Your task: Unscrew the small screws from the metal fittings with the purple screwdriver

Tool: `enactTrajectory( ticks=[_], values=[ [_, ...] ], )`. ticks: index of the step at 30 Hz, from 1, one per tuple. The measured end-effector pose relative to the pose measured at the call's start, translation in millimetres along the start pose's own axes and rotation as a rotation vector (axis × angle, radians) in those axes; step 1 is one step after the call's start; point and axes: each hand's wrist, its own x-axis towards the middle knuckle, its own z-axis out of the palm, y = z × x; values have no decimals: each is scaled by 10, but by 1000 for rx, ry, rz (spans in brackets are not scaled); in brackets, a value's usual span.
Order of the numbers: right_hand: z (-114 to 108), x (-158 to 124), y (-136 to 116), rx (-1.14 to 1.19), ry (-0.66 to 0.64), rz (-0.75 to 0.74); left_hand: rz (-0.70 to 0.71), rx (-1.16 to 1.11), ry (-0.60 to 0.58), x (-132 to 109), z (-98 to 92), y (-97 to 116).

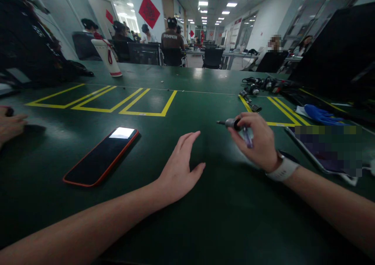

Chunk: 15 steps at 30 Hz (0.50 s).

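My right hand (256, 142) is closed round a small screwdriver (233, 123), lifted over the green table. Its thin dark tip points left out of a grey metal collar. A clear purplish piece shows below the fingers; how it joins the tool I cannot tell. My left hand (181, 167) is open over the table, fingers stretched forward and thumb apart, holding nothing. Left of it lies a phone (101, 157) in an orange-red case, its screen mostly dark with a bright patch at the far end.
Yellow tape outlines (146, 113) mark the green tabletop (187, 81). A white cup-like container (108, 58) stands far left. Cabled metal parts (254, 89), blue gloves (322, 114) and a tablet (319, 148) lie right. Another person's hand (11, 126) enters at the left edge.
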Motion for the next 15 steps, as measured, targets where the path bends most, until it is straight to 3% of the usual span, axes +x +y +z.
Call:
enactTrajectory(
  ticks=[3, 8, 12, 15],
  values=[
    [63, 212, 495, -192, 202, 453, -50, -21, -69, -3, -1, 14],
    [101, 449, 1215, -346, 371, 834, -96, -65, -136, 5, -29, 26],
    [98, 370, 1535, -415, 364, 1083, -94, -85, -192, 21, -60, 28],
    [89, 244, 1648, -452, 292, 1188, -86, -88, -208, 30, -72, 30]
  ],
)
